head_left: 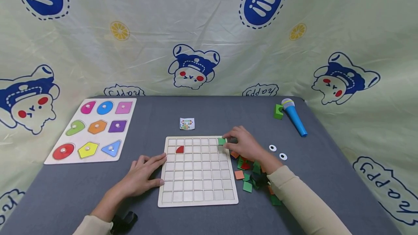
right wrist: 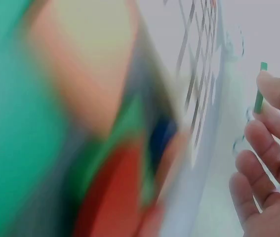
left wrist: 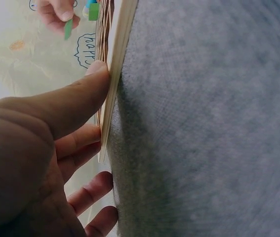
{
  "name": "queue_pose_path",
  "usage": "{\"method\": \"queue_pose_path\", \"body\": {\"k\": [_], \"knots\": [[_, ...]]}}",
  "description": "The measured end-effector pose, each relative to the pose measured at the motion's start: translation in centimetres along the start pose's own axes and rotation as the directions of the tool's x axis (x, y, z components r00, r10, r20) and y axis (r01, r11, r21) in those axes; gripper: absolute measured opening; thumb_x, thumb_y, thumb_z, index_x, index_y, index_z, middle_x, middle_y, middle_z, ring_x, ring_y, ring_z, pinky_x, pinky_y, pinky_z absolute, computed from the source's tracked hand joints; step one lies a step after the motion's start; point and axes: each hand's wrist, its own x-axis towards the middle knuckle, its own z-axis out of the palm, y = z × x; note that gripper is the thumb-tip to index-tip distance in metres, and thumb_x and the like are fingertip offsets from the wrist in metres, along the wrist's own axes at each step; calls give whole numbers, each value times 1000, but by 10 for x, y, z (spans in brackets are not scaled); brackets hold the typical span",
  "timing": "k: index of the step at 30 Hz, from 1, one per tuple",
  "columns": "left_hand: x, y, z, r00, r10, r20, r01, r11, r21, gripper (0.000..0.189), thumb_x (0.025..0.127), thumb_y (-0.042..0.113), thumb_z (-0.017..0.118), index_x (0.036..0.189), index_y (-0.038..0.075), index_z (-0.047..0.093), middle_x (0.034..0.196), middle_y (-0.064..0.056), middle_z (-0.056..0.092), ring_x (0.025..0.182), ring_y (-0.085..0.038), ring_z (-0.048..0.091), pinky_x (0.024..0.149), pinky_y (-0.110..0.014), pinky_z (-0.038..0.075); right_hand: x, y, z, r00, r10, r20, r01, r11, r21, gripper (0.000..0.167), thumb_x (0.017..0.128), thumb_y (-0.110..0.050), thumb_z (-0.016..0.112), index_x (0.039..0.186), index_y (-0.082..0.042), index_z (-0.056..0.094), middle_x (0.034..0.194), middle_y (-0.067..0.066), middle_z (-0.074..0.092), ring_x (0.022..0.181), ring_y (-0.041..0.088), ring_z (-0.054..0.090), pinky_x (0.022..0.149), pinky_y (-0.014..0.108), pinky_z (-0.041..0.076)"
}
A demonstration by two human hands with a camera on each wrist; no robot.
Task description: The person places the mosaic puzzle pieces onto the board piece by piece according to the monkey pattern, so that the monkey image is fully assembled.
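A pale wooden grid board (head_left: pixel 198 171) lies on the table, with a red quarter-round tile (head_left: pixel 180 149) in one cell near its upper left. My left hand (head_left: pixel 142 177) rests against the board's left edge; in the left wrist view the thumb (left wrist: pixel 88 98) and fingertips touch the wooden rim. Over the upper right corner, my right hand (head_left: pixel 245 143) pinches a green square tile (head_left: pixel 221 141) between thumb and fingers. The right wrist view shows this green tile (right wrist: pixel 260 91) edge-on and above the board. Loose green, orange and red tiles (head_left: pixel 247 186) lie beside the board, partly under the right forearm.
A board of coloured knobbed shapes (head_left: pixel 114 155) lies at the left. Behind the grid board is a small printed card (head_left: pixel 187 123). A blue toy microphone (head_left: pixel 295 119), a green block (head_left: pixel 278 111) and two white rings (head_left: pixel 283 156) lie at the right.
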Motion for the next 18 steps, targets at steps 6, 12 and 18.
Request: {"method": "queue_pose_path", "body": {"k": [6,12,18], "knots": [[0,0,0,1000,-5,1,5,1000,-2,71,80,34,73,143,16,43,150,2,39,109,-20,39,78,-35,24,15,-39,21,997,-75,21,75,997,15,24,83,-23,72,105,-12,71,91,1,60,88,16,46,76,33,39],[0,1,-1,1000,-5,7,5,1000,-7,71,81,33,73,143,16,43,150,2,39,109,-20,39,78,-36,24,31,-61,38,994,-85,75,89,995,-50,24,83,-25,72,104,-12,71,92,0,61,86,14,45,78,32,39],[0,0,-1,1000,-7,13,7,1000,-2,71,81,34,72,143,16,43,151,2,38,110,-20,39,78,-36,24,45,-68,51,989,-62,134,78,990,-120,24,83,-27,71,102,-13,72,90,-1,60,83,13,43,75,28,36]]}}
